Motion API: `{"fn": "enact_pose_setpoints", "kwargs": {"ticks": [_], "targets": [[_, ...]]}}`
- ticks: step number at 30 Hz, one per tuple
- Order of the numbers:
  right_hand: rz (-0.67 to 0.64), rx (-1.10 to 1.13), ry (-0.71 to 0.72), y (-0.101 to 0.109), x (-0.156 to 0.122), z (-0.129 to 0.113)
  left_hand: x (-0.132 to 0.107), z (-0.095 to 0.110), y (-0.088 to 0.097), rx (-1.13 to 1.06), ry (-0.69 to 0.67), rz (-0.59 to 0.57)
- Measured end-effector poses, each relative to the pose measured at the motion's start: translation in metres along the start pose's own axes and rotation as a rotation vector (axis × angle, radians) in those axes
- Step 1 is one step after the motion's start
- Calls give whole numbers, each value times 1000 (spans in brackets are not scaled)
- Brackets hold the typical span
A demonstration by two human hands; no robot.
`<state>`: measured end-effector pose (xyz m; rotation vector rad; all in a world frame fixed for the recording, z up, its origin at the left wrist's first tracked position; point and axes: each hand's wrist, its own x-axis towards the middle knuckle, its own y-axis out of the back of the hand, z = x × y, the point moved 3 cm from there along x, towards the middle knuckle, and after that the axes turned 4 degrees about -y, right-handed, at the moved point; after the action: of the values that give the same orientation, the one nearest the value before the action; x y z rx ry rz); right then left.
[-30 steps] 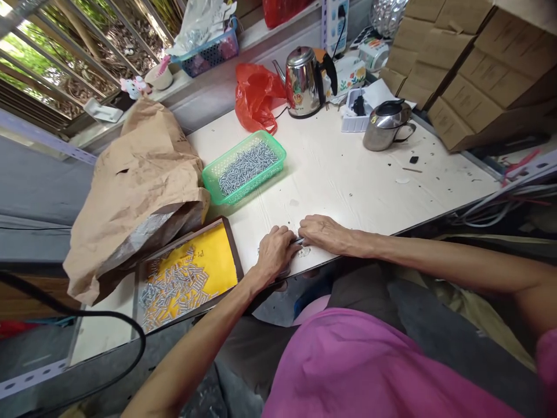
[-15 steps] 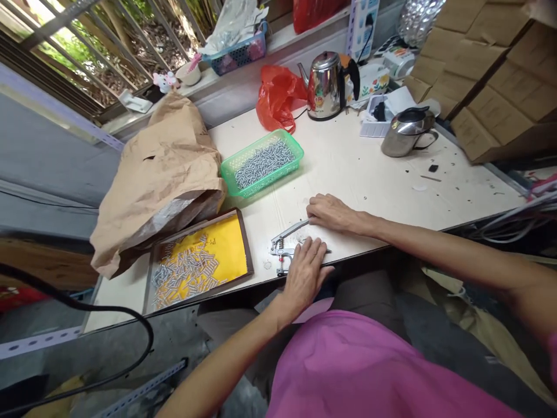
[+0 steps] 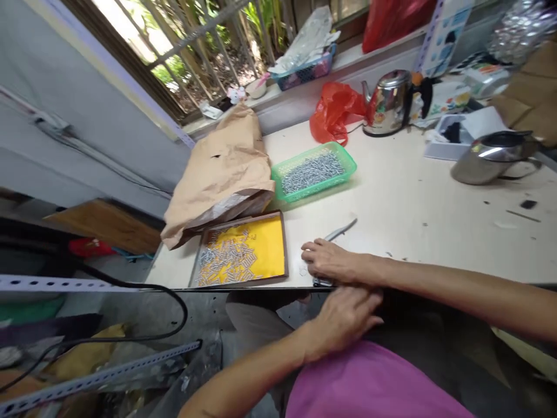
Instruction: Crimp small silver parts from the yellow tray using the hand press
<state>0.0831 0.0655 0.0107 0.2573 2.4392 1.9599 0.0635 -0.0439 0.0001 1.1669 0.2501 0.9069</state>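
Grey metal spring-loaded pliers (image 3: 342,230) lie at the table's front edge, one long handle pointing up and right. My right hand (image 3: 331,261) is bent over their head, fingers curled down around it; most of the jaw end is hidden. Just below, at the table edge, is my left hand (image 3: 346,316), close under the right wrist. Its fingers are bent together with the thumb apart, slightly blurred, and whatever they hold is hidden. To the left, a shallow brown-rimmed tray (image 3: 285,249) with a yellow bottom holds many small metal pins (image 3: 230,255).
A green plastic basket (image 3: 316,197) full of small metal pieces stands behind the tray. Beside it are a brown paper sack (image 3: 226,157) and a red plastic bag (image 3: 333,113). A steel kettle (image 3: 387,107) and a metal pot (image 3: 487,159) stand at the back right.
My right hand has moved from the pliers' upper handle to their head. My left hand has come off the pliers toward my body at the table edge. The view has turned left.
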Motion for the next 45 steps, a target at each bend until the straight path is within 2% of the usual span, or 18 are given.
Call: {"fn": "enact_pose_setpoints", "kwargs": {"ticks": [2,4,6,8,9,11,13,16,18,21,24,28,30,32,35,38,41,45], "targets": [[46,40,53,-6,4,-5,-20,4,18,26,-59,28],[90,115,57,-7,7,-5,-41,-10,46,133,42,103],[165,181,2,1,12,0,-61,-44,80,292,301,221],[295,217,-97,19,18,12,-80,-88,116,430,641,312],[373,220,-151,32,22,21,-87,-110,131,484,769,328],[515,192,-259,59,29,44,-97,-149,153,557,953,263],[604,114,-367,84,35,71,-101,-177,163,598,1049,166],[637,-11,-480,102,34,104,-103,-198,163,624,1099,50],[622,-42,-496,98,26,112,-102,-205,160,626,1120,5],[569,2,-467,74,5,101,-102,-211,157,589,1178,-29],[491,96,-457,42,-21,76,-103,-216,160,579,1204,-46],[389,171,-510,11,-56,46,-99,-215,169,620,1111,-20],[337,192,-527,2,-71,36,-94,-208,171,555,1100,62],[291,210,-535,-3,-83,29,-84,-194,167,358,1128,191],[250,220,-557,-8,-95,20,-62,-155,143,-193,1142,337],[252,202,-589,-12,-101,14,-37,-109,105,-625,1119,271],[266,165,-609,-13,-102,10,-23,-82,76,-733,1164,180],[286,126,-608,-15,-102,7,-20,-82,60,-703,1224,118]]}}
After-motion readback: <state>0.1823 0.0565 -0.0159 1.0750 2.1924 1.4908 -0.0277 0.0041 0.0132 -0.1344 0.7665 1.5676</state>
